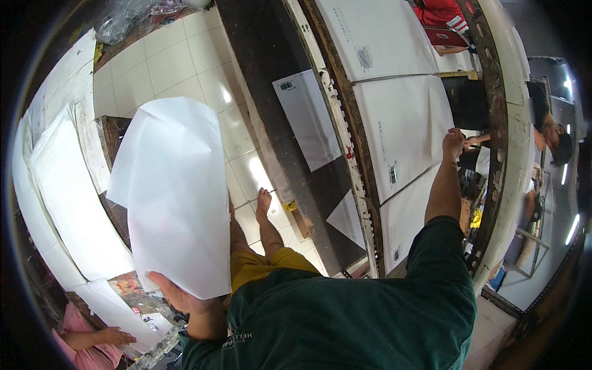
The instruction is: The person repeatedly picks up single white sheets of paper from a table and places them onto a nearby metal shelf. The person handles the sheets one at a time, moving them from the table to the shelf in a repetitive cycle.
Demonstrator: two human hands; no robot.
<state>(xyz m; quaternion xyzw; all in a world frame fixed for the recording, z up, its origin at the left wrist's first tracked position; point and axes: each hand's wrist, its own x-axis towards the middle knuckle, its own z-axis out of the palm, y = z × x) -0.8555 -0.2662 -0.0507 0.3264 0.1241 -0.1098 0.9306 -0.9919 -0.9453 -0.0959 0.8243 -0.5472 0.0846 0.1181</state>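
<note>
A large white sheet (176, 197) curves upward on my left side, bent along its length. My left hand (182, 296) grips its near edge, thumb on top and the other fingers hidden beneath. My right arm stretches out to the long table on the right. There my right hand (453, 145) is closed at the far-side corner of a printed white sheet (401, 129), which lies flat. More white sheets lie in line with it: one printed sheet (379, 37) beyond and another printed sheet (407, 209) nearer me.
A dark lower shelf (259, 80) along the table carries loose white sheets (307, 117). On the left, white sheets (77, 191) cover another table. A pink-sleeved person's hand (117, 336) rests at lower left. Other people stand beyond the right-hand table. Tiled floor (203, 55) runs between.
</note>
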